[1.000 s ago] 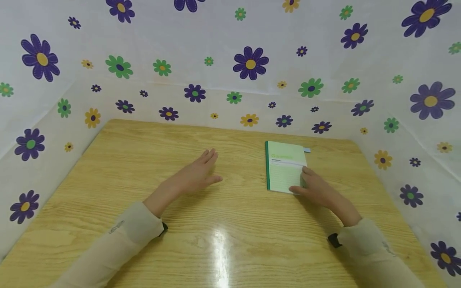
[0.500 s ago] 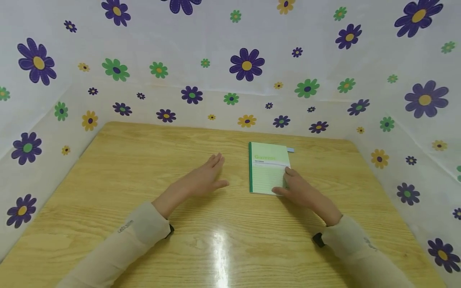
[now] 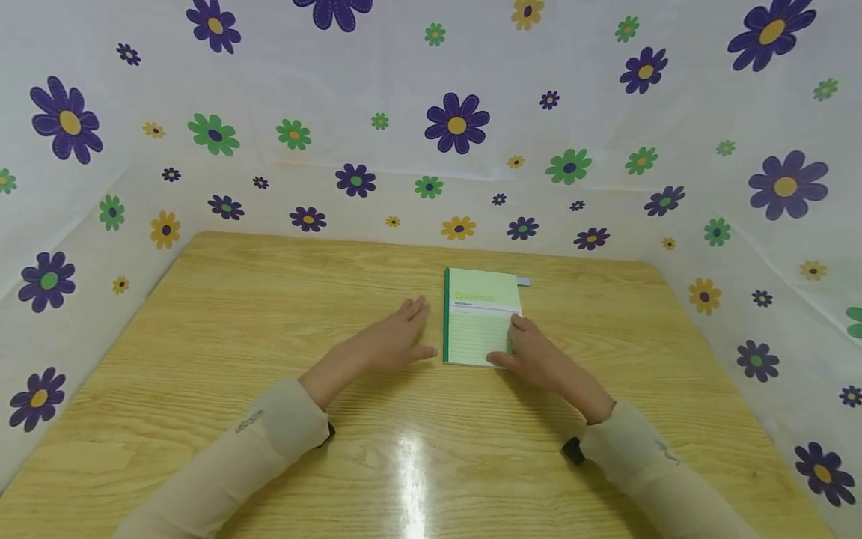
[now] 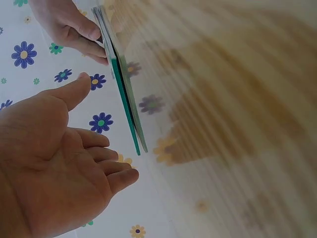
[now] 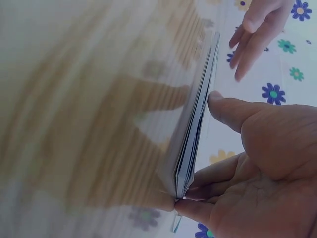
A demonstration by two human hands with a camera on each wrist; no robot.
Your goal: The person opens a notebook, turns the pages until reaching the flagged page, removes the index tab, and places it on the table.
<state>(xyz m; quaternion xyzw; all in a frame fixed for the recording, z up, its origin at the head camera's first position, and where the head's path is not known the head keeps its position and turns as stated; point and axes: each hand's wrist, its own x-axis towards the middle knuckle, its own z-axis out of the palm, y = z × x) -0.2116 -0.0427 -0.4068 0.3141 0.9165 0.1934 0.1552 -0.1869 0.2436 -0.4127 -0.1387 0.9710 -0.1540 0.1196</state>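
A pale green notebook [image 3: 481,322] with a dark green spine lies flat on the wooden table, its spine to the left. My right hand [image 3: 542,363] touches it at the lower right: the thumb rests on the cover and the fingertips meet the right edge. In the right wrist view, that hand [image 5: 270,163] has extended fingers along the page edges of the notebook [image 5: 190,136]. My left hand [image 3: 393,343], fingers extended, is just left of the spine. In the left wrist view, its palm [image 4: 54,183] faces the green spine [image 4: 124,99].
A small light blue tab [image 3: 523,282] sticks out at the notebook's upper right. Behind and on both sides of the wooden table [image 3: 269,299] hangs a white flower-print cloth [image 3: 397,60]. Light glares off the tabletop near its front.
The notebook has slid left across the table along with my right hand. My left hand has shifted slightly right, so the spine is now close beside its fingers.
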